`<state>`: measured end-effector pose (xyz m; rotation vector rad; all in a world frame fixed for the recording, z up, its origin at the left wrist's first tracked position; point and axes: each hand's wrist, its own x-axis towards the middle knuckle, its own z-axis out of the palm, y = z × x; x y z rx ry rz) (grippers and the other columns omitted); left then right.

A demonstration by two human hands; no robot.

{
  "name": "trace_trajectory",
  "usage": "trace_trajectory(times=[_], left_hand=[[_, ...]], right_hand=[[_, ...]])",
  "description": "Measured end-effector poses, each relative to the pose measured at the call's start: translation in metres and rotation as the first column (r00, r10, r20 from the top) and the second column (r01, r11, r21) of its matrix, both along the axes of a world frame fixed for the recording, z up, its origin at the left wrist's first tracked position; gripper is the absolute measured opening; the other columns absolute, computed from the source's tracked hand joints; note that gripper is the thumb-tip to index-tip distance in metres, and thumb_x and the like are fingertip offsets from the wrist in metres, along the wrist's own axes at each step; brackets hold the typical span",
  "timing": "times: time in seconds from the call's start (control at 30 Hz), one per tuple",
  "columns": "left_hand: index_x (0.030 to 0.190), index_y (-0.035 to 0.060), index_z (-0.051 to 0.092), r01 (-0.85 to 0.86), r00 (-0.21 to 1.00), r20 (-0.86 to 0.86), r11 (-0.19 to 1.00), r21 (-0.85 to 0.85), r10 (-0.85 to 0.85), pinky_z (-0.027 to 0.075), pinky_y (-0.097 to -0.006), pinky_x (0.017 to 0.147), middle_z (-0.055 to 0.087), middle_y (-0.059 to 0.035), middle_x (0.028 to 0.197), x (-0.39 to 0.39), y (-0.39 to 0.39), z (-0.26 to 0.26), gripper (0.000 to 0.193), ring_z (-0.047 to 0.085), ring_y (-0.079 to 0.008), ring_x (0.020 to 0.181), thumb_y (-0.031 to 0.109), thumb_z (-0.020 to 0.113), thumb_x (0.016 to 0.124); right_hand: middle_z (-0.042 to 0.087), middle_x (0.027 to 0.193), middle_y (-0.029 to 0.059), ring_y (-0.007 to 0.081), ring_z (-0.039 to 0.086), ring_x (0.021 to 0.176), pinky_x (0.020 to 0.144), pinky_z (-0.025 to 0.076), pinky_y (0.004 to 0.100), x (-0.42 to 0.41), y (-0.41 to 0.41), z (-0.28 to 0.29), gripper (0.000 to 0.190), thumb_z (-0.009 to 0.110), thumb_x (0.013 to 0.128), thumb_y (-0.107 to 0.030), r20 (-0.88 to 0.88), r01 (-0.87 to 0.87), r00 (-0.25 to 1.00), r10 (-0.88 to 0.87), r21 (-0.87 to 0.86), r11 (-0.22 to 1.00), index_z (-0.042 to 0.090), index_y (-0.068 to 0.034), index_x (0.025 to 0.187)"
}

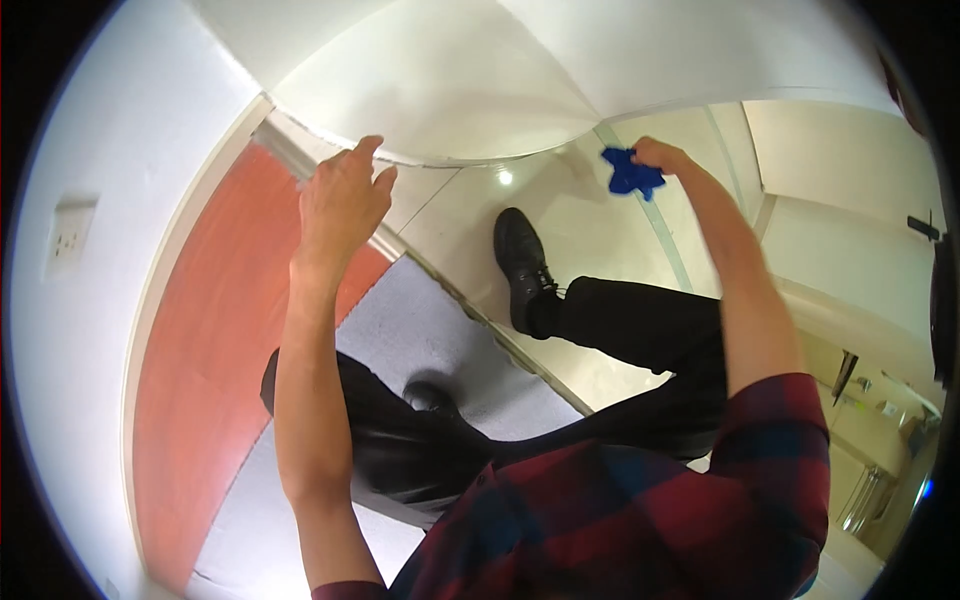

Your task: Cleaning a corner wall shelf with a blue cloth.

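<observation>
My right hand (657, 155) grips a crumpled blue cloth (632, 172), held out at the upper right over the pale tiled floor. My left hand (346, 191) is raised at the upper left, empty, with thumb and index finger apart near the lower edge of a white curved panel (442, 90). Whether its fingers touch that edge cannot be told. A black laced shoe (517, 255) stands on the tiles between my hands.
A metal threshold strip (480, 319) divides the tiles from a grey mat (420, 307) and reddish wood flooring (217, 300). A wall socket (71, 236) is at left. A door handle (922, 227) and a metal rail (861, 495) are at right.
</observation>
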<state>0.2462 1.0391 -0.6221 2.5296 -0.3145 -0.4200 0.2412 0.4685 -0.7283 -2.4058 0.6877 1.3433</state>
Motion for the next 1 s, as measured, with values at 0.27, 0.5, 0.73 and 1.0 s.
trace_trajectory(times=[0.27, 0.5, 0.73, 1.0], left_hand=[[0.130, 0.0059, 0.061, 0.056, 0.998, -0.039, 0.998, -0.035, -0.058, 0.055, -0.0463, 0.082, 0.070, -0.0177, 0.107, 0.003, -0.021, -0.008, 0.040, 0.068, -0.0344, 0.099, 0.022, 0.063, 0.093], [0.129, 0.0032, 0.061, 0.088, 0.995, 0.038, 0.996, 0.009, -0.088, 0.055, -0.0409, 0.075, 0.072, -0.0152, 0.100, 0.008, 0.012, -0.029, 0.042, 0.071, -0.0290, 0.082, 0.022, 0.066, 0.092], [0.128, 0.0057, 0.062, 0.093, 0.995, -0.024, 0.995, -0.041, -0.094, 0.055, -0.0461, 0.079, 0.071, -0.0172, 0.103, 0.017, -0.009, -0.037, 0.040, 0.069, -0.0340, 0.095, 0.023, 0.065, 0.092], [0.127, 0.0054, 0.062, 0.170, 0.985, 0.015, 0.985, 0.038, -0.171, 0.055, -0.0395, 0.070, 0.072, -0.0136, 0.097, 0.006, 0.007, -0.045, 0.039, 0.071, -0.0277, 0.079, 0.022, 0.067, 0.092]], right_hand=[[0.060, 0.129, 0.0164, 0.0334, 0.061, 0.113, 0.098, 0.049, 0.0543, 0.001, 0.017, -0.103, 0.037, 0.049, 0.100, -0.022, -0.192, 0.225, -0.325, -0.926, 0.935, -0.273, 0.052, -0.002, 0.131], [0.057, 0.131, 0.0116, 0.0263, 0.058, 0.112, 0.098, 0.047, 0.0431, 0.022, 0.127, -0.131, 0.041, 0.056, 0.096, -0.031, 0.394, 0.532, -0.281, -0.875, 0.823, 0.200, 0.053, -0.003, 0.127], [0.055, 0.135, 0.0119, 0.0266, 0.054, 0.116, 0.099, 0.045, 0.0430, 0.023, 0.337, -0.084, 0.065, 0.075, 0.080, -0.024, 0.153, 0.630, -0.547, -0.823, 0.722, -0.285, 0.043, -0.004, 0.133], [0.063, 0.113, 0.0119, 0.0248, 0.056, 0.108, 0.092, 0.046, 0.0412, 0.034, 0.331, -0.074, 0.027, 0.068, 0.077, -0.011, -0.138, 0.522, -0.676, -0.724, 0.604, -0.603, 0.067, -0.006, 0.104]])
